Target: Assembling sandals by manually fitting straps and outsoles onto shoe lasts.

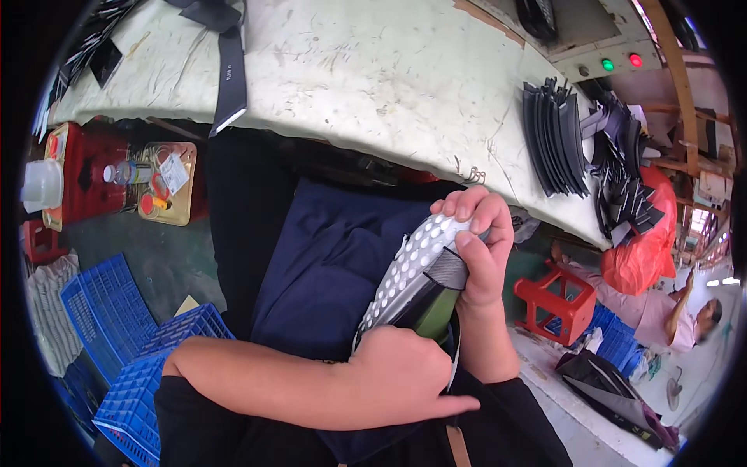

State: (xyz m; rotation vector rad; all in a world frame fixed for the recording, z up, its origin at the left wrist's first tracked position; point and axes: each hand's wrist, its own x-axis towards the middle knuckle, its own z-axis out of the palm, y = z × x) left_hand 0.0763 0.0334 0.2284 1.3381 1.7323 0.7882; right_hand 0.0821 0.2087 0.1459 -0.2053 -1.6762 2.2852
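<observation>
A shoe (408, 261) lies tilted across my lap, over a dark blue apron (334, 241). One side of it is white with raised dots; the other shows black, a grey mesh patch and green. My right hand (484, 249) is closed around its far end, fingers over the top and thumb pressing near the mesh patch. My left hand (405, 373) comes across from the left and is closed at the near end, knuckles up, thumb stretched to the right. Its curled fingers are hidden, along with that end of the shoe.
Ahead is a white-covered worktable (373, 78) with stacked black pieces (552, 140) at right and a black strip (231, 78) over its edge. Blue crates (109, 319) stand at left, a red stool (554, 300) at right. Another person (661, 311) is farther right.
</observation>
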